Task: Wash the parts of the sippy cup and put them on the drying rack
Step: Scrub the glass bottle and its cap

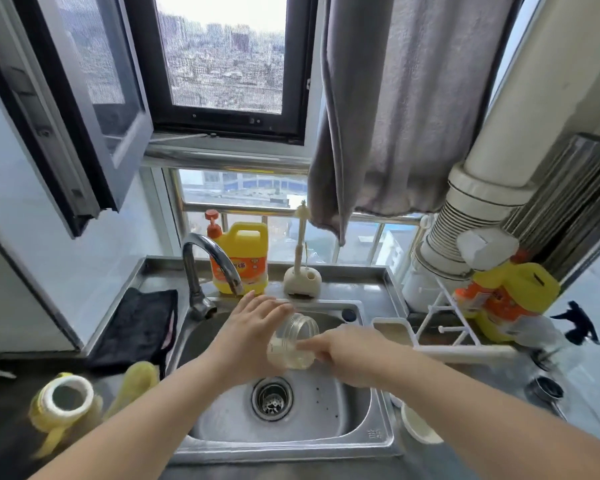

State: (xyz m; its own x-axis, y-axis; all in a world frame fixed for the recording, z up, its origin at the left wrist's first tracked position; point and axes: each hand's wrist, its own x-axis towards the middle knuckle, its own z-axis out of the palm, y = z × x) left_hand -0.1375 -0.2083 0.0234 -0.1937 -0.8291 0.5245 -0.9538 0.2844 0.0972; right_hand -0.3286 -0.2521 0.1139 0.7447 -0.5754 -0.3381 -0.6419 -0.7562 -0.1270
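Rinsing the clear cup body [293, 341] over the sink [368, 429].
Both hands, left hand [248, 332] and right hand [343, 346], close around it; better bring its mouth under the tap [219, 261] at 11 o'clock.

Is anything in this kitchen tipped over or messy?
Yes. A yellow detergent bottle lies tilted on the white drying rack at right, not upright like the yellow one behind the tap. Dark specks dot the sink.
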